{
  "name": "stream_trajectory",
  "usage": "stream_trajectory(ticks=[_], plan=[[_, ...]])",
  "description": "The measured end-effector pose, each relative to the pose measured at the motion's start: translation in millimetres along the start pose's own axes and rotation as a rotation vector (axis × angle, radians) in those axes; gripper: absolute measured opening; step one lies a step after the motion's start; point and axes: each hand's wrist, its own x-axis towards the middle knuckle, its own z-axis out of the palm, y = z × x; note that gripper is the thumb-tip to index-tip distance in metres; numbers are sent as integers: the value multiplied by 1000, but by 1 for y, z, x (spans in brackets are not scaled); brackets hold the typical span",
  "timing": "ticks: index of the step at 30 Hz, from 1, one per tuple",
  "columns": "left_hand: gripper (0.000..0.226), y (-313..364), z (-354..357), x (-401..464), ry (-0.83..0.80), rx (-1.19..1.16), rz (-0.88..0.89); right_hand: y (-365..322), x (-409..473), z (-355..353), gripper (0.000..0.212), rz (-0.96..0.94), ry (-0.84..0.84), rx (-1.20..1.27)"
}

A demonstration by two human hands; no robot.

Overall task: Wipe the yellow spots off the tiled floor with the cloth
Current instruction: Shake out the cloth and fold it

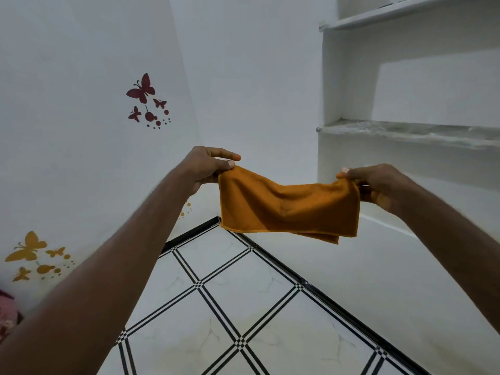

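An orange-brown cloth [286,207], folded double, hangs stretched in the air between both hands, well above the floor. My left hand [208,166] pinches its upper left corner between thumb and fingers. My right hand [376,185] pinches the upper right corner. Below lies the white tiled floor [243,301] with black-and-white striped grout lines. Faint yellowish smudges [270,338] show on the tiles near the bottom middle.
White walls meet in a corner behind the cloth. Red butterfly stickers [144,101] and yellow ones [29,250] decorate the left wall. Built-in white shelves [405,131] stand at the right. A pink patterned fabric [8,315] shows at the left edge.
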Motion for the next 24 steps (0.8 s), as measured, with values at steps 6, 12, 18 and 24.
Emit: stream_trajectory(ticks=[6,12,18,24], plan=[[26,14,3,-2,-61,127,-31,3,11,-16,16,80,-63,-21],[26,22,5,0,1,279,28,-16,14,-40,18,-64,-109,-80],[25,22,4,8,172,365,166,-37,5,-43,15,-472,172,-414],[20,30,3,12,257,347,317,-61,8,-47,10,-584,302,-556]])
